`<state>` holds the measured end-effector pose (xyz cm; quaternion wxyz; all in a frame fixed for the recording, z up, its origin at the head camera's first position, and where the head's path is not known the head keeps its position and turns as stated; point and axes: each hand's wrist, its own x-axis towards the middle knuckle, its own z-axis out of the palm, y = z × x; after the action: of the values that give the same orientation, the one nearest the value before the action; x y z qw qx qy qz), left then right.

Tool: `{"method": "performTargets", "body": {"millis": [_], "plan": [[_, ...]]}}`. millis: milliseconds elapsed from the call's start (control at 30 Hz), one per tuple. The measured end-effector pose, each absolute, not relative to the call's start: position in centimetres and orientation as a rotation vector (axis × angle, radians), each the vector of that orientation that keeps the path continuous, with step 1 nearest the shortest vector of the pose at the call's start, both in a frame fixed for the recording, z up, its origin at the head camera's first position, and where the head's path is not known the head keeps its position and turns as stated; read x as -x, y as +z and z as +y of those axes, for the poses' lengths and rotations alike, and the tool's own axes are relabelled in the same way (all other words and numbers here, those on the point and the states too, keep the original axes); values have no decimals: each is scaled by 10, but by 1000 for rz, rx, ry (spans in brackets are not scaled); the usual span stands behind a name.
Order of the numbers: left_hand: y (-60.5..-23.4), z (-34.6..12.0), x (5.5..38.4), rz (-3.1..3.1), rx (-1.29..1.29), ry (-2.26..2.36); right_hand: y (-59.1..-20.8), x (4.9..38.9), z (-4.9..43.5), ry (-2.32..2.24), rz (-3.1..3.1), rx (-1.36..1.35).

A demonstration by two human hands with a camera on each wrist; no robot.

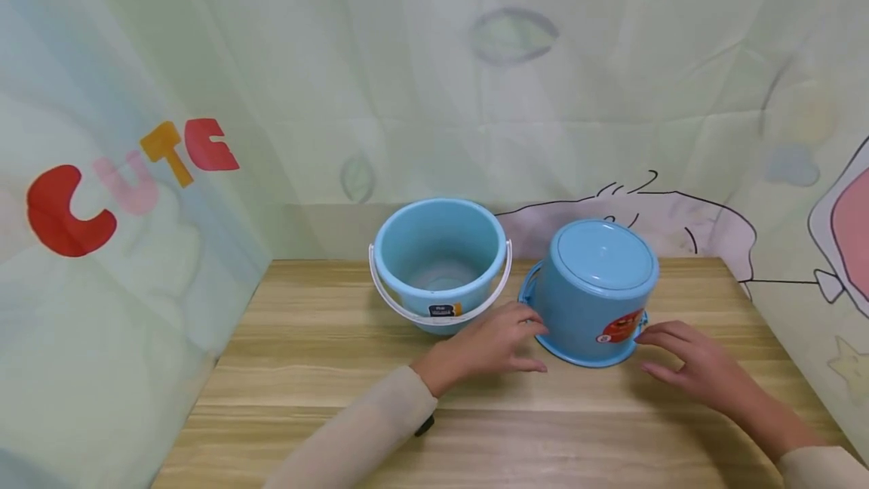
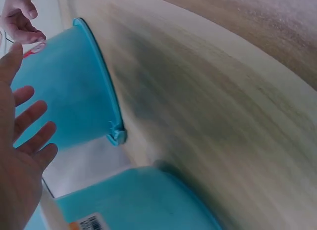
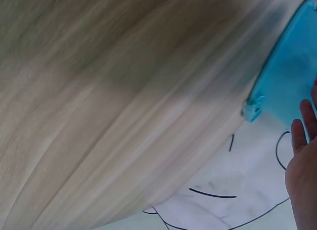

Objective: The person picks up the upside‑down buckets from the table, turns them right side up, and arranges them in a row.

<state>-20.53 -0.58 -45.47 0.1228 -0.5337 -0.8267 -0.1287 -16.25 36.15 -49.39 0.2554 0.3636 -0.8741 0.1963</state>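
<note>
A blue bucket (image 1: 577, 315) stands upside down on the wooden table, base up, with a red label on its side. My left hand (image 1: 498, 342) is at its near left side, fingers spread and relaxed. Toward its right side my right hand (image 1: 695, 368) reaches, fingertips close to the red label. Neither hand grips anything. In the left wrist view, the left palm (image 2: 20, 165) faces the overturned bucket (image 2: 74, 86), whose rim is on the table. The right wrist view shows the right fingers (image 3: 299, 133) beside the bucket wall (image 3: 292, 67).
A second light blue bucket (image 1: 441, 304) stands upright left of the overturned one, its white handle (image 1: 407, 314) hanging over the front. The wooden table (image 1: 305, 368) meets a printed curtain (image 1: 434, 96) at the back and sides. A small dark object (image 1: 425, 425) shows by the left sleeve.
</note>
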Motion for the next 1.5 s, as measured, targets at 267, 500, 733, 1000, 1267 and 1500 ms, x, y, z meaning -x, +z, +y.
{"method": "performTargets", "body": {"millis": [267, 500, 733, 1000, 1267, 1500], "plan": [[-469, 1, 218, -2478, 1555, -299, -507, 173, 370, 425, -2416, -1017], [-477, 5, 228, -2512, 1584, -239, -518, 179, 370, 310, -2432, -1065], [-485, 9, 237, -2569, 1622, -167, -522, 183, 368, 304, -2392, -1186], [-488, 17, 245, -2634, 1651, -121, -522, 185, 367, 279, -2394, -1236], [-490, 20, 250, -2654, 1663, -94, -525, 191, 366, 286, -2375, -1262], [-491, 22, 251, -2644, 1675, -81, -528, 197, 362, 312, -2322, -1313]]}}
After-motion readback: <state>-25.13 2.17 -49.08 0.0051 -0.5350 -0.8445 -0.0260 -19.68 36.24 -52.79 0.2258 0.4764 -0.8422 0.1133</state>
